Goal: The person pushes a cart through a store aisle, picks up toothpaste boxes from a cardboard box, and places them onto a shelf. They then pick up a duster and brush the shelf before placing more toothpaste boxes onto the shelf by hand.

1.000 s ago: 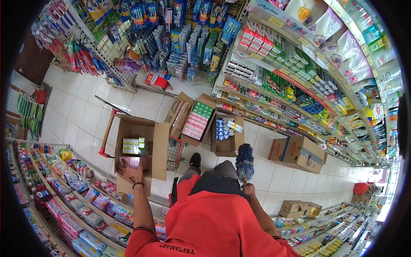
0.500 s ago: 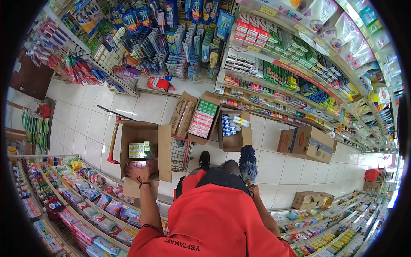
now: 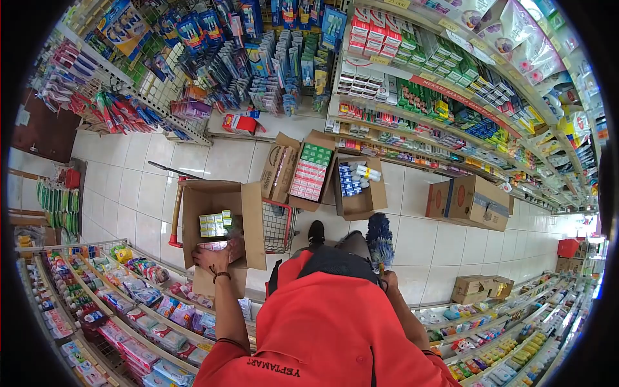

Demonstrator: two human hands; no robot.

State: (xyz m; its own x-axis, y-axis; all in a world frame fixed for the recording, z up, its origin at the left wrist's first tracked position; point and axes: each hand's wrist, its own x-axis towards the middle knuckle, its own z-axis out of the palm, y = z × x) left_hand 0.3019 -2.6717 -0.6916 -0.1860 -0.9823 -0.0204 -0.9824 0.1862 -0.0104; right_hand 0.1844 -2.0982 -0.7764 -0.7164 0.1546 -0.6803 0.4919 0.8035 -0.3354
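Left hand (image 3: 209,260) still down in open carton (image 3: 193,197), centre-left of frame, grip on pink packet (image 3: 218,246), barely shifted since a second ago. Right hand (image 3: 389,278) clenched on blue duster (image 3: 380,236).

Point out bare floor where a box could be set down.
Free tile: left of the cart, below the hanging rack; also between the right box and the small boxes. Crowded: around the two open boxes by the shelves.
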